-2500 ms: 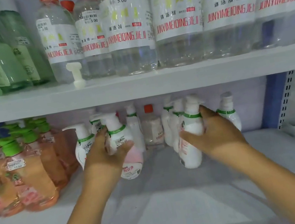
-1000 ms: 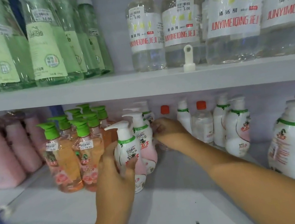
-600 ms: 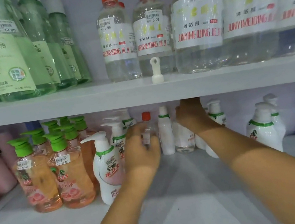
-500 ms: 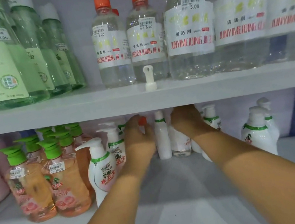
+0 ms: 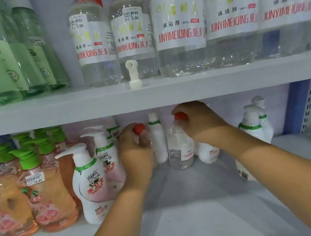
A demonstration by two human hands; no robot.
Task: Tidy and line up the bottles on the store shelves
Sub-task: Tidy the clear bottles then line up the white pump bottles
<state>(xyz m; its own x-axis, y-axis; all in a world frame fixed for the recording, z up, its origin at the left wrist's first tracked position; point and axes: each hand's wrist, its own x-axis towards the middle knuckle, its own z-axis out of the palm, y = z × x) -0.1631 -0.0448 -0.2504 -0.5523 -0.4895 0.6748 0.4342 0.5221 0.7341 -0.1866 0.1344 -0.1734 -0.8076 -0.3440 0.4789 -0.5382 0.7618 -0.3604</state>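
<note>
Fingers of my right hand (image 5: 198, 123) curl over the red cap of a small clear plastic bottle (image 5: 179, 146) standing mid-frame at the back of the grey lower shelf (image 5: 187, 215). My left hand (image 5: 136, 154) wraps another red-capped bottle (image 5: 139, 129), mostly hidden, just left of a slim white bottle (image 5: 157, 140). White pump bottles (image 5: 91, 182) stand lower left.

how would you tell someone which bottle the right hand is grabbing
Look at the lower shelf, toward the back, among the white pump bottles. The right hand grips the red cap of a small clear bottle. It is see-through with a screw cap, while its neighbours are opaque white.
</note>
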